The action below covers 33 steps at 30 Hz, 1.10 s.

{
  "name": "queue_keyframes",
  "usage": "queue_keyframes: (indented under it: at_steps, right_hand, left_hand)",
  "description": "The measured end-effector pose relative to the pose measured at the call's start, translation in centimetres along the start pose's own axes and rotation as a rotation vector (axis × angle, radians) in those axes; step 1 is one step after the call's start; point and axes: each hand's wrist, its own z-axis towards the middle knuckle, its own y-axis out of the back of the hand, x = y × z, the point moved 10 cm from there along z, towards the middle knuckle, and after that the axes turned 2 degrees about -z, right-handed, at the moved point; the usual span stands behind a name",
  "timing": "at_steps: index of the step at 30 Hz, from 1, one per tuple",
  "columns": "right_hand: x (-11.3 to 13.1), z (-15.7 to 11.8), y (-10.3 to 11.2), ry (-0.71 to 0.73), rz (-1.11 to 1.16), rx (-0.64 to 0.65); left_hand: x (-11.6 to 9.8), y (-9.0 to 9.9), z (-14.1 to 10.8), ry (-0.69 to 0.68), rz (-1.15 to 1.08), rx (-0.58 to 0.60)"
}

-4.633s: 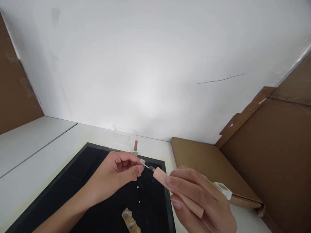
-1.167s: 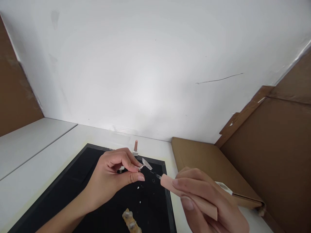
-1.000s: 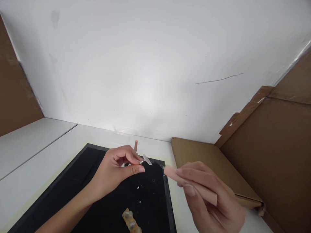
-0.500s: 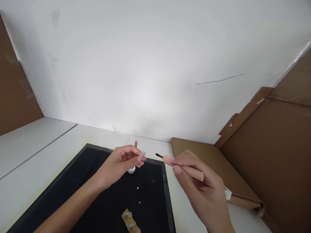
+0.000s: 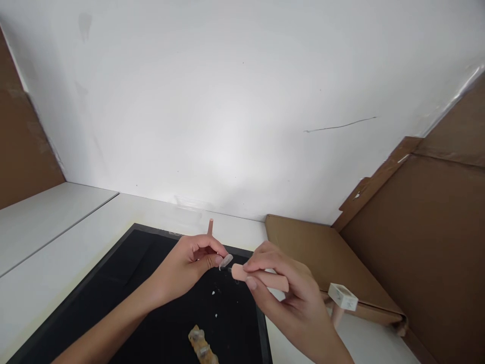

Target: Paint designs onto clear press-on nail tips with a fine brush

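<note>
My left hand (image 5: 195,263) is closed, pinching a small translucent piece (image 5: 226,261) that looks like a false nail tip between thumb and fingertips. My right hand (image 5: 286,290) grips a peach-coloured nail polish brush (image 5: 265,278) by its long cap. Its dark bristles (image 5: 226,269) point left and meet the lower side of the nail tip; whether they touch it is hard to tell. Behind my left hand a slim pinkish stick (image 5: 210,226) stands up, its lower part hidden. A tan, lumpy strip (image 5: 202,345) with greyish clear pieces on it lies below the hands.
Under the hands is a black mat (image 5: 121,303) with small white specks (image 5: 213,292). A flat cardboard box (image 5: 303,237) lies at the right, near a white block (image 5: 343,297) on a pale pink stem. A white wall (image 5: 208,101) and cardboard sides (image 5: 435,227) surround the table.
My right hand has moved left and slightly down, bringing the brush to the nail tip. My left hand has lowered the tip a little. The white block now shows more fully.
</note>
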Motion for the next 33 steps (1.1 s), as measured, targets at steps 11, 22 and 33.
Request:
queue_keyframes:
  at_steps: [11,22,33]
  right_hand:
    - [-0.4,-0.3,1.5,-0.013,-0.08,-0.086]
    - [0.9,-0.1,0.4,0.077,-0.146,0.008]
    - [1.5,0.2,0.1,0.091,-0.091,0.083]
  left_hand:
    - [-0.3,0.1,-0.3,-0.051,0.058,0.0]
    - [-1.6,-0.2,-0.5,-0.133,0.243,-0.014]
    - [-3.1,-0.5,-0.9,-0.292,0.415,-0.017]
